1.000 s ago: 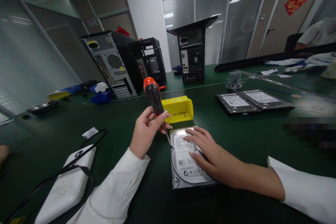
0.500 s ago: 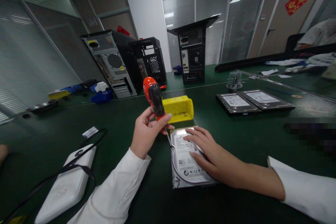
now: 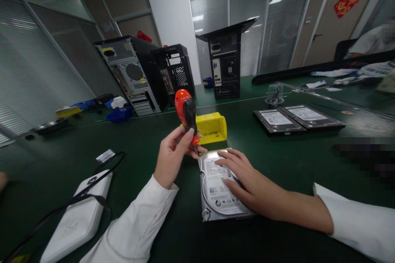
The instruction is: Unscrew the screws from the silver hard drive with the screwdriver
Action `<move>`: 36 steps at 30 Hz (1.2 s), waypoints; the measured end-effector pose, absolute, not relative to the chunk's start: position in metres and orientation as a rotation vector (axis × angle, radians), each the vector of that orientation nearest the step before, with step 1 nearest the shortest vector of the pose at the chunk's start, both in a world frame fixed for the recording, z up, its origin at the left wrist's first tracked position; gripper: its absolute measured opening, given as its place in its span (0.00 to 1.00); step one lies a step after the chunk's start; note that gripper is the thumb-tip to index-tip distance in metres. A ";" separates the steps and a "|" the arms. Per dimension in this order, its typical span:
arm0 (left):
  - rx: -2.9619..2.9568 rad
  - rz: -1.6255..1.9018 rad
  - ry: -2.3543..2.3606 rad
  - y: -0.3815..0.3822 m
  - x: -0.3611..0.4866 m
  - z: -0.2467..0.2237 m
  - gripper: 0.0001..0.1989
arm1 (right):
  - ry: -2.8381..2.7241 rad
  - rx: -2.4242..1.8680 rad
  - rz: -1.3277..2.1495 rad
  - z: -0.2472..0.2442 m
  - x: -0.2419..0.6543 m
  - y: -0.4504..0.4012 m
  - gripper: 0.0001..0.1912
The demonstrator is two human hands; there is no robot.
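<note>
A silver hard drive (image 3: 217, 189) with a white label lies flat on the dark green table. My left hand (image 3: 174, 154) grips a red and black screwdriver (image 3: 187, 113), handle up, with its lower end by the drive's upper left corner; the tip is hard to make out. Spread fingers of my right hand (image 3: 247, 183) rest on the drive's right side and cover part of its label. Just behind the drive is a yellow bin (image 3: 212, 128), partly hidden by the screwdriver and my left hand.
Two more hard drives (image 3: 276, 119) lie at right. A white power bank (image 3: 78, 218) with a black strap is at left. Computer cases (image 3: 226, 63) stand behind, near a blue bin (image 3: 119, 114). A person (image 3: 372, 41) is at the far right.
The screwdriver has moved slightly right and stands more upright in my left hand. My right hand has stayed on the drive.
</note>
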State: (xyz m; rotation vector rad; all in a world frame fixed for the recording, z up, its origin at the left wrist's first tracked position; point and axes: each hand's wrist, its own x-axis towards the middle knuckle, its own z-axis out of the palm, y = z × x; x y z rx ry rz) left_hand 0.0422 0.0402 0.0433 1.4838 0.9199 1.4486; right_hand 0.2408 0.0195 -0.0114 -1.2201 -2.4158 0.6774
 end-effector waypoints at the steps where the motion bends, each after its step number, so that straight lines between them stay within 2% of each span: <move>1: 1.490 1.453 0.923 0.040 0.042 0.043 0.14 | -2.415 -1.214 0.672 -0.012 0.241 0.020 0.24; 6: 1.518 1.455 0.956 0.037 0.044 0.045 0.17 | -2.413 -1.195 0.642 -0.015 0.241 0.020 0.24; 36: 1.627 1.515 1.012 0.039 0.042 0.045 0.12 | -2.470 -1.244 0.584 -0.014 0.241 0.021 0.24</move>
